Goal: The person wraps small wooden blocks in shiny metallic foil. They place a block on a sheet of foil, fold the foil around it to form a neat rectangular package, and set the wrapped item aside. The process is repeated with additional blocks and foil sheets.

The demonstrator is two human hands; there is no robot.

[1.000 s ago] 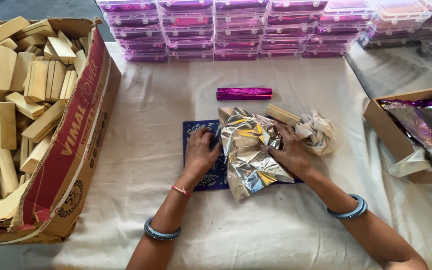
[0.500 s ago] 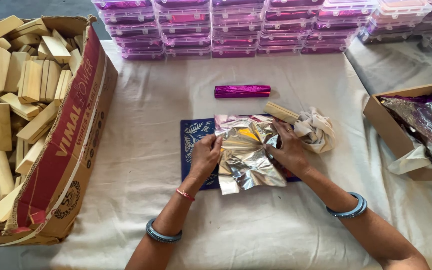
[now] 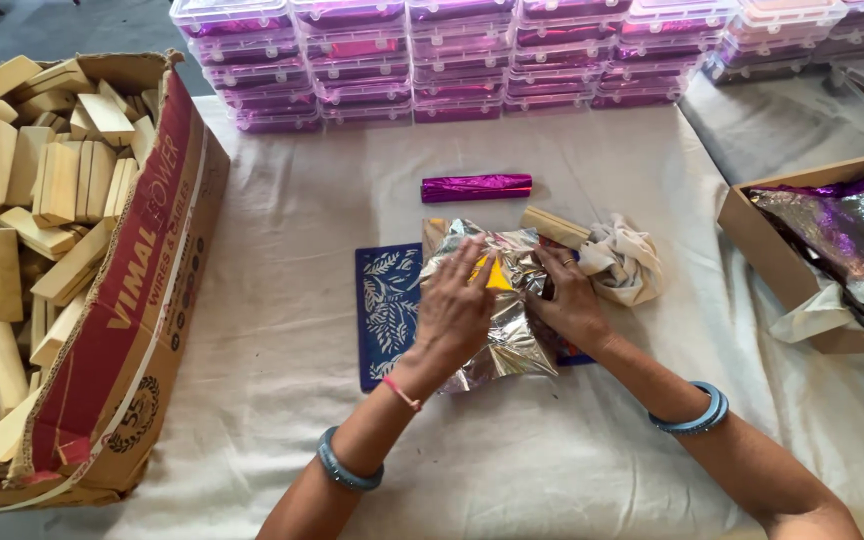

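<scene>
A crumpled silver foil sheet [image 3: 512, 340] lies on a blue patterned mat [image 3: 387, 310] in the middle of the cloth-covered table. My left hand [image 3: 457, 310] rests flat on the foil's left part with its fingers spread. My right hand [image 3: 567, 300] presses on the foil's right edge, fingers bent. A bare wooden block [image 3: 555, 225] lies just beyond my right hand, next to a crumpled white cloth [image 3: 624, 260]. A block wrapped in purple foil [image 3: 476, 187] lies farther back.
A big cardboard box [image 3: 142, 300] full of wooden blocks [image 3: 22, 200] stands at the left. A smaller box [image 3: 782, 260] of purple and silver foil sheets [image 3: 842, 240] sits at the right. Stacked clear cases with purple contents [image 3: 452, 60] line the far edge.
My left hand let go of the foil's left edge and moved right onto the sheet, fingers spread. The foil is flatter and folded in. My right hand stayed at the right edge.
</scene>
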